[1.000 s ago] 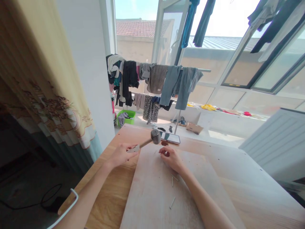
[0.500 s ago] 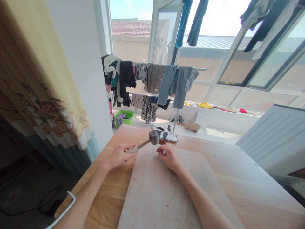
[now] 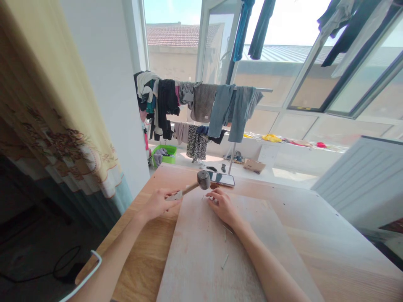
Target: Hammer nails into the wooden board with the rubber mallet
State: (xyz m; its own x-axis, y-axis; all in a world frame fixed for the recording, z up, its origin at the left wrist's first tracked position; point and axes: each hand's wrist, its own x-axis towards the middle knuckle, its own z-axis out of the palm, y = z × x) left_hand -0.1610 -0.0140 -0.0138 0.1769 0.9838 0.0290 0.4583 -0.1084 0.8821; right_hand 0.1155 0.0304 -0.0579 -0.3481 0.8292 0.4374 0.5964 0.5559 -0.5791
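My left hand (image 3: 157,204) is wrapped around the light handle of a mallet (image 3: 204,179) with a dark grey head. That head hangs above the far end of a pale wooden board (image 3: 192,256). Below it, a thin nail (image 3: 203,197) stands slightly tilted at the board. Close to the nail's right side is my right hand (image 3: 222,206), its fingers curled in; whether they hold anything is hidden. More nails lie loose on the board, one nail (image 3: 224,261) nearer me and another nail (image 3: 225,235) beside my right wrist.
The board lies on a wooden table (image 3: 141,256). A phone (image 3: 224,179) rests near the table's far edge, with a small brown object (image 3: 214,186) in front. Beyond stand a laundry-hung rack (image 3: 266,90), a green basket (image 3: 170,154) and a cardboard box (image 3: 254,166). A curtain (image 3: 75,126) hangs at left.
Both hands stay in nearly the same places. The mallet head is still raised over the board, with only a very slight shift.
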